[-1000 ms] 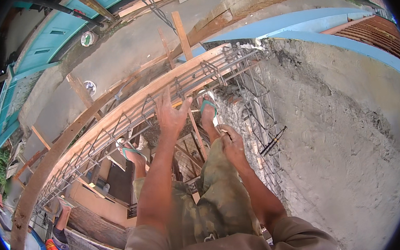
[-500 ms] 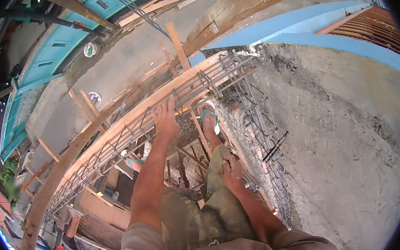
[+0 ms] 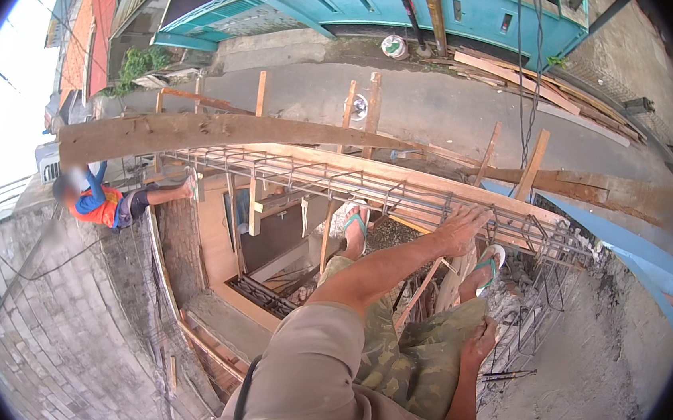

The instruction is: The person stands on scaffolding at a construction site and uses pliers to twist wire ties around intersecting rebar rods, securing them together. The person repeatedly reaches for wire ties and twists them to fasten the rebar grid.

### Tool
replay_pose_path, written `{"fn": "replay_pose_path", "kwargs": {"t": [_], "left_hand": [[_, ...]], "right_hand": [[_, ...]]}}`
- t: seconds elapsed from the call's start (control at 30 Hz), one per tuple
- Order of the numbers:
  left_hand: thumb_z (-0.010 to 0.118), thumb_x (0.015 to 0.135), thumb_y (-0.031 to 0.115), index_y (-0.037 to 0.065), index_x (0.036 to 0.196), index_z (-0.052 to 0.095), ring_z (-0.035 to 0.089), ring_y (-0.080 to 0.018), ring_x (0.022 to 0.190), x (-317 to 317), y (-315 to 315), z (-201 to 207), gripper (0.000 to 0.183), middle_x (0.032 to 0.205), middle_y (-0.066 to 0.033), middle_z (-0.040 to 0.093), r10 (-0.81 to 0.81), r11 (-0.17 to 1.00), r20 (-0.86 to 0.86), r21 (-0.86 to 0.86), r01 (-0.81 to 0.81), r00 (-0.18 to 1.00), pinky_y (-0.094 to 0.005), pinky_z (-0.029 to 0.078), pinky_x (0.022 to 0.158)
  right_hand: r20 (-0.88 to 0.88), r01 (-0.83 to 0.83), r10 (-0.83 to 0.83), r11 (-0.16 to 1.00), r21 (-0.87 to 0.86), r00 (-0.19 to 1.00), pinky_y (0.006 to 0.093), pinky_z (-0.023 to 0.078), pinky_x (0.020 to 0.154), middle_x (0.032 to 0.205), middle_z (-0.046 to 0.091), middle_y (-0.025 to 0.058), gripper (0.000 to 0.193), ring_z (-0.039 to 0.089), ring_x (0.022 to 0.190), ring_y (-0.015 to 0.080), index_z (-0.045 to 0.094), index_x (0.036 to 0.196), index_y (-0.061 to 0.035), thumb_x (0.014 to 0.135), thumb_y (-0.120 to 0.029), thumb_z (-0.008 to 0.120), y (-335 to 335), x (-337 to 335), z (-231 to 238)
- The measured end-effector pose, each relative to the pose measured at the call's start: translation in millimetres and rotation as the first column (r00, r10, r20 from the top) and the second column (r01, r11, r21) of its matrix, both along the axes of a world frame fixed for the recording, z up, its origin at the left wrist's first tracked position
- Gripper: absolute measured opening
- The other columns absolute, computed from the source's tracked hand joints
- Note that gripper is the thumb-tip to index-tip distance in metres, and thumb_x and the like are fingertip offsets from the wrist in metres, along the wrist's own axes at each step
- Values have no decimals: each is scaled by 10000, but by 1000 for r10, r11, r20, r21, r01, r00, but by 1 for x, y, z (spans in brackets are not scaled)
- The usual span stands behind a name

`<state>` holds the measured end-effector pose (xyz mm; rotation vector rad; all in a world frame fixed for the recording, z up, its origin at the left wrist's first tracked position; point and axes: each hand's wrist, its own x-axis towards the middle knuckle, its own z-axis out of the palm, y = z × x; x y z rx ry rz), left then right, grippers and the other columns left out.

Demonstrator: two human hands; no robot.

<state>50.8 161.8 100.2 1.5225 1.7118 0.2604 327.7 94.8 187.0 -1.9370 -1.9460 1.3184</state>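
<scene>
My left hand point(image 3: 464, 229) rests with outstretched fingers across steel reinforcing bars point(image 3: 412, 207) beside a long wooden formwork board point(image 3: 340, 162). The bars form a cage with bent stirrups. Near my right knee lies my right hand point(image 3: 479, 343), its fingers curled against the camouflage trousers point(image 3: 421, 354); whatever they may hold is hidden. My feet point(image 3: 356, 228), in green-strapped flip-flops, stand apart near the cage, above an opening. A dark, thin, two-legged tool point(image 3: 509, 375) lies on another rebar cage point(image 3: 535, 325) beyond my right hand.
A thick, rough timber point(image 3: 226, 132) crosses beyond the formwork. At left, a co-worker in an orange vest point(image 3: 100, 207) is by a block wall point(image 3: 47, 291). Below, a street point(image 3: 293, 78) holds a white bucket point(image 3: 394, 47) and planks point(image 3: 518, 86) beside a turquoise gate point(image 3: 383, 6).
My view has swung left, bringing the co-worker and block wall further into sight. My left hand stays on the rebar cage with its fingers straighter; my right stays at my knee.
</scene>
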Motion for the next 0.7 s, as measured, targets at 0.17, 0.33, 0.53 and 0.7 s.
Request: {"fn": "replay_pose_path", "kwargs": {"t": [0.17,0.33,0.53,0.7], "left_hand": [[688,797,212,21,1441,292,439,-362,1264,-63,-140,114,779,1353,-226,467,319,929,32,-208,-305,947,-469,292,1099],[621,833,317,47,1405,356,449,-417,1247,-68,-338,255,686,1294,-247,508,668,556,-351,-352,-753,657,-496,326,1079],[653,781,367,4,976,649,666,-328,885,99,-569,325,412,884,-186,690,556,309,-297,-793,-525,776,-418,533,766],[678,757,437,19,1044,681,662,-349,865,167,-615,294,507,868,-209,691,772,41,-388,-760,-648,503,-418,526,777]], "right_hand": [[12,-69,68,988,138,998,399,435,830,968,586,230,226,562,877,349,550,1069,73,939,-65,427,46,-6,3],[-47,-232,238,968,96,970,398,433,840,998,563,213,270,549,920,334,517,1123,67,972,-117,390,91,-24,33],[-143,-405,508,802,440,850,413,421,785,947,566,213,261,537,858,318,529,1061,68,970,-146,410,145,-127,91],[-304,-367,553,788,495,776,336,424,594,799,522,105,275,501,659,191,547,1039,57,981,-173,407,164,-274,203]]}}
